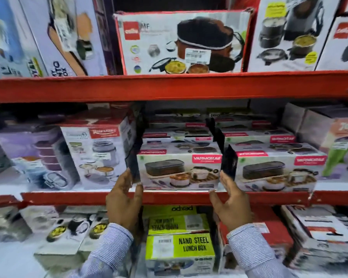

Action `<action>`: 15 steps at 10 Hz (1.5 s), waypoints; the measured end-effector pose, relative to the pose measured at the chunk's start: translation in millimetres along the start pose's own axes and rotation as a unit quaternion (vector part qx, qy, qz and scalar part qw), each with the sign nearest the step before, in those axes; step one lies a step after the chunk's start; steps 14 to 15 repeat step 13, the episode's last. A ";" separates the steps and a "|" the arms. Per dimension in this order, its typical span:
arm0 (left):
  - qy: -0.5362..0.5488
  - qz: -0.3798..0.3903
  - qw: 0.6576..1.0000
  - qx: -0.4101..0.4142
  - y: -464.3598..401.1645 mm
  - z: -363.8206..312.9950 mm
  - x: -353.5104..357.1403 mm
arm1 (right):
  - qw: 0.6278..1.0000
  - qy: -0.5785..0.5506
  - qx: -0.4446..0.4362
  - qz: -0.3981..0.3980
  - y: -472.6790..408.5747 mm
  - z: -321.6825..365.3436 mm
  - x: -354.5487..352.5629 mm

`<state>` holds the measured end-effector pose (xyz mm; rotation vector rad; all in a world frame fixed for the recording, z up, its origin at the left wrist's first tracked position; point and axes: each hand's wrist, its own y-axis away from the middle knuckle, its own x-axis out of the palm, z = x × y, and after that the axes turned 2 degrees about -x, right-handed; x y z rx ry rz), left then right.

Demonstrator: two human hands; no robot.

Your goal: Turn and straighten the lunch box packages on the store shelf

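Note:
A white Varmora lunch box package [179,169] lies at the front of the middle shelf, its picture side facing me, with more of the same stacked behind it. My left hand [124,199] presses flat against its dark left end, thumb under the front corner. My right hand [230,201] is at its right end, fingers spread, touching the lower right corner. A second identical package [275,171] sits directly to the right, its dark end panel against my right fingers.
A Rishabh box [96,155] stands just left of my left hand. The red shelf rail [169,197] runs below the packages. Green Nano Steel Lunch Box cartons [179,245] lie on the lower shelf. A red-edged box [181,43] stands on the upper shelf.

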<state>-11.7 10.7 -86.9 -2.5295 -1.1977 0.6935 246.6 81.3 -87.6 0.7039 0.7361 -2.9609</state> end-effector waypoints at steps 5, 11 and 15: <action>0.009 0.075 0.997 -0.014 -20.1 -3.0 4.6 | 0.995 0.061 0.070 -0.027 -16.2 7.2 14.5; -0.003 0.042 0.999 -0.017 -15.3 1.4 1.0 | 0.998 0.026 0.057 -0.009 -4.6 0.8 -0.7; -0.019 0.045 0.999 -0.008 -12.7 -3.6 -6.1 | 0.998 -0.005 0.049 -0.025 2.5 9.0 -5.7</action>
